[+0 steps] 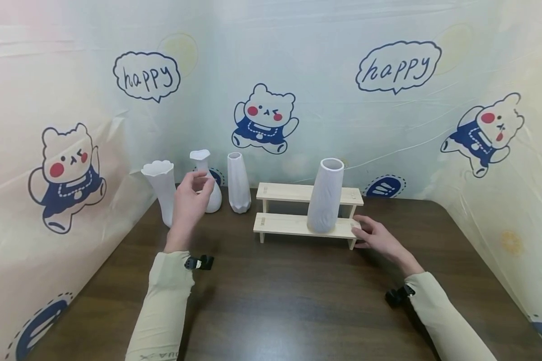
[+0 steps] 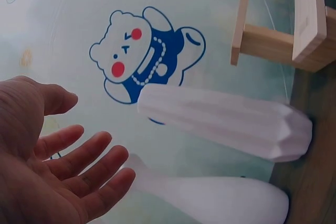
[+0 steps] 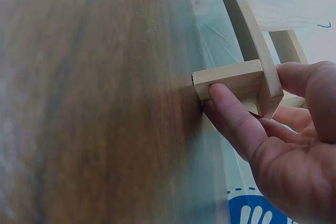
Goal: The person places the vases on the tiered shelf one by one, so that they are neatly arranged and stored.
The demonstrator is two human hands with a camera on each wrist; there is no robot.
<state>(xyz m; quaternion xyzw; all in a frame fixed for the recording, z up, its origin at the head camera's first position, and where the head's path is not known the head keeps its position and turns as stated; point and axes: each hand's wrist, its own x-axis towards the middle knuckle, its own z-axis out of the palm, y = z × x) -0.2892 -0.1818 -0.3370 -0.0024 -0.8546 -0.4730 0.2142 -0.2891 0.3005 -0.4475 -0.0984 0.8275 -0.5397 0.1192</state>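
1. Right of centre in the head view: a pale two-tier wooden stand (image 1: 282, 223), upright on the dark table (image 1: 271, 301), with a tall textured vase (image 1: 325, 200) upright on the lower tier, right of its middle.
2. At the near right end of the wooden stand: the right hand (image 1: 376, 238), fingers bent in a pinch on that corner; in the right wrist view, one digit against the leg, another against the shelf board.
3. Left of centre in the head view: the left hand (image 1: 191, 195), fingers parted and loosely bent, with hold of nothing; just beside a bulbous vase (image 1: 214, 202), contact impossible to tell.
4. At far left of the row, partly behind the left hand: a scalloped vase (image 1: 161, 183); to the right of the bulbous vase, a faceted vase (image 1: 239, 185).
5. Probably light and stiff, the wooden stand; best held by both ends and kept level, given the tall load.
6. Likely smooth, hard and perhaps fragile, the vases; ceramic or plastic, cannot tell. Best gripped around the body, clear of the rims.
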